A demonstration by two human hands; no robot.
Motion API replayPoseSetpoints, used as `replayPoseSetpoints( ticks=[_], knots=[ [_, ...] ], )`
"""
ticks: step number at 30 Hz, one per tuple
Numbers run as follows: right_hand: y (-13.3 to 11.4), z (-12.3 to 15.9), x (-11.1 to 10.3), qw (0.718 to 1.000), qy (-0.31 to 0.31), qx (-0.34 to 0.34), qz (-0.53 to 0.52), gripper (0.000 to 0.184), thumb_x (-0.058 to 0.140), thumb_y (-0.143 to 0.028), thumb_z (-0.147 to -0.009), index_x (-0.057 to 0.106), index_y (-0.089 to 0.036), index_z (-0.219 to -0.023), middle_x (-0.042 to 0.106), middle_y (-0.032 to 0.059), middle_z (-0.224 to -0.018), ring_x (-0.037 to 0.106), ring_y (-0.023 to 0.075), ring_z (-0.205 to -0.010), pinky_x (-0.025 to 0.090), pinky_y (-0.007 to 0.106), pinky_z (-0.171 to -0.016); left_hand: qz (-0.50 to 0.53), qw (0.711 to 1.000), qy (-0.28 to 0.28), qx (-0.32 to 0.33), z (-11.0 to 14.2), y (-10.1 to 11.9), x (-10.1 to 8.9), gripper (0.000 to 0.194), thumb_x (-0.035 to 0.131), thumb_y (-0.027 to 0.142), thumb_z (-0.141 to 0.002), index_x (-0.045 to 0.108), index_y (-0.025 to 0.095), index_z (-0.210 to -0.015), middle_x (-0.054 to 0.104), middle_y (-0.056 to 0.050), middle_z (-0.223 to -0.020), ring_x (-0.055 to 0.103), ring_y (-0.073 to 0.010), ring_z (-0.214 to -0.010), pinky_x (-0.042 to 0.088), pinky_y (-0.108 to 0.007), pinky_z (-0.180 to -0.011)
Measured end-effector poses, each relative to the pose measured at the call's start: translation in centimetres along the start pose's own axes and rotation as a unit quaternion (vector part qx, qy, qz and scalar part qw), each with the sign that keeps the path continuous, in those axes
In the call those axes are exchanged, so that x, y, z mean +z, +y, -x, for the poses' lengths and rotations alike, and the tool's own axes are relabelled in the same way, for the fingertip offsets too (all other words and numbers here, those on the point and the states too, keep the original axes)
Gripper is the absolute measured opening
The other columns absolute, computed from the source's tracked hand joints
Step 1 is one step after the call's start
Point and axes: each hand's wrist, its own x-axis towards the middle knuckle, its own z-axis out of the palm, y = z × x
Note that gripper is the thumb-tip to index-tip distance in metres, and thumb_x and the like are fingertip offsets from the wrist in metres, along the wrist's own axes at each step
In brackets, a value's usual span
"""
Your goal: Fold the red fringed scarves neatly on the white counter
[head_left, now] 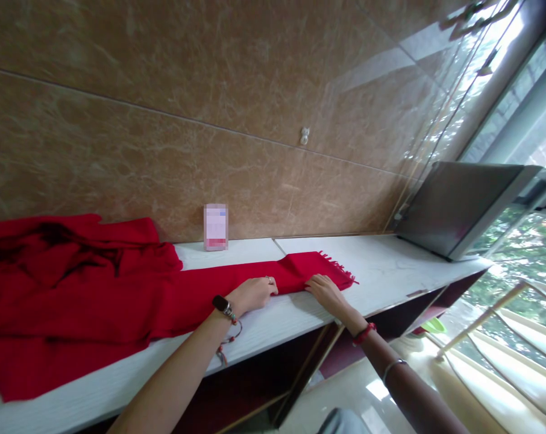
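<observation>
A long red scarf (219,283) lies along the white countertop, its narrow folded part stretching right to a fringed end. To the left it spreads wide and is bunched up against the wall. My left hand (255,294), with a ring, a dark watch and a corded bracelet, is closed on the scarf's near edge at about the middle of the folded part. Closer to the fringe, my right hand (325,293) has its fingers curled over the same edge, gripping the cloth. Both thumbs are mostly hidden.
A small upright phone-like object (216,227), its front blurred out, stands against the brown tiled wall (255,181). A grey boxy appliance (467,205) sits at the counter's right end by the window. Open shelves lie under the white countertop (367,259). Metal railings (485,319) are lower right.
</observation>
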Motion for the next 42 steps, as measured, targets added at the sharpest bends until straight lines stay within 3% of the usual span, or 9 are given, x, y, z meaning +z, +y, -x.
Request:
replayPoseSetpoints(
  ticks=[4,7,10,16,25,28,31,35,42],
  knots=[
    [-2.0,-1.4,-1.4,1.000,-0.011,-0.022,-0.008,0.018,0.054,-0.024,-0.083,0.059,-0.017,-0.099,0.061,0.0080,-0.090,0.053,0.0210,-0.083,0.041,0.033,-0.074,-0.039,0.998,0.040,0.016,-0.3,0.4,0.3,0.013,0.046,0.018,-0.086,0.059,0.018,-0.089,0.057,-0.005,-0.096,0.057,-0.0170,-0.086,0.046,-0.026,-0.076],
    [-2.6,-2.2,-1.1,0.999,-0.026,-0.023,0.011,0.009,0.052,-0.018,-0.083,0.061,-0.016,-0.083,0.060,0.0063,-0.078,0.054,0.0192,-0.074,0.040,0.031,-0.069,-0.053,0.997,0.055,0.010,-0.6,0.5,0.8,0.021,0.042,0.009,-0.085,0.056,0.018,-0.098,0.059,-0.005,-0.095,0.058,-0.0165,-0.086,0.046,-0.025,-0.075],
    [-2.4,-2.4,-0.3,0.999,-0.027,-0.029,0.019,0.015,0.048,-0.013,-0.084,0.061,-0.015,-0.076,0.060,0.0054,-0.072,0.053,0.0173,-0.069,0.040,0.029,-0.066,-0.059,0.996,0.067,-0.006,-0.7,0.5,1.1,0.033,0.040,0.004,-0.084,0.049,0.018,-0.113,0.061,-0.006,-0.097,0.059,-0.0172,-0.088,0.046,-0.026,-0.075],
    [-1.7,-1.7,0.5,0.999,-0.012,-0.050,0.018,0.016,0.047,-0.010,-0.085,0.061,-0.014,-0.079,0.061,0.0055,-0.073,0.054,0.0166,-0.067,0.041,0.028,-0.065,-0.052,0.998,0.040,0.000,-0.6,0.2,1.0,0.034,0.039,-0.001,-0.081,0.057,0.017,-0.104,0.064,-0.006,-0.095,0.060,-0.0175,-0.089,0.045,-0.027,-0.079],
    [-1.7,-1.1,-0.3,0.996,-0.022,-0.064,-0.053,0.017,0.047,-0.015,-0.085,0.063,-0.015,-0.082,0.062,0.0058,-0.076,0.056,0.0166,-0.070,0.046,0.028,-0.066,-0.027,0.999,-0.004,0.023,-0.1,0.9,0.3,0.037,0.042,0.005,-0.080,0.057,0.021,-0.110,0.062,-0.004,-0.101,0.057,-0.0165,-0.094,0.044,-0.026,-0.082],
    [-1.6,-1.0,-0.3,0.994,-0.025,-0.050,-0.091,0.021,0.044,-0.012,-0.085,0.065,-0.016,-0.086,0.063,0.0061,-0.078,0.057,0.0165,-0.073,0.047,0.028,-0.068,-0.032,0.999,0.004,0.024,-0.2,1.2,0.6,0.034,0.045,0.015,-0.083,0.055,0.023,-0.114,0.053,-0.005,-0.120,0.047,-0.0197,-0.111,0.036,-0.034,-0.095],
    [-1.5,-0.9,-0.2,0.992,-0.032,-0.047,-0.111,0.024,0.043,-0.011,-0.085,0.066,-0.017,-0.090,0.063,0.0071,-0.080,0.057,0.0172,-0.075,0.049,0.029,-0.068,-0.006,1.000,-0.026,0.007,-0.2,1.3,1.3,0.040,0.041,0.028,-0.088,0.042,0.030,-0.127,0.033,-0.002,-0.140,0.024,-0.0236,-0.130,0.020,-0.047,-0.104],
    [-1.5,-0.5,-0.3,0.988,-0.036,-0.041,-0.145,0.029,0.041,-0.013,-0.085,0.066,-0.019,-0.098,0.062,0.0079,-0.083,0.057,0.0173,-0.077,0.050,0.029,-0.069,0.054,0.991,-0.113,-0.045,-0.2,1.2,1.7,0.041,0.030,0.033,-0.092,0.030,0.036,-0.133,0.026,0.001,-0.144,0.014,-0.0255,-0.133,0.011,-0.058,-0.102],
    [-1.6,0.4,-0.6,0.971,-0.009,-0.009,-0.239,0.027,0.040,-0.019,-0.089,0.066,-0.017,-0.096,0.062,0.0091,-0.088,0.057,0.0169,-0.082,0.050,0.030,-0.074,0.088,0.982,-0.150,-0.077,-0.2,1.6,0.7,0.040,0.029,0.032,-0.093,0.031,0.037,-0.132,0.022,0.002,-0.146,0.008,-0.0251,-0.134,0.006,-0.058,-0.102]
  ],
)
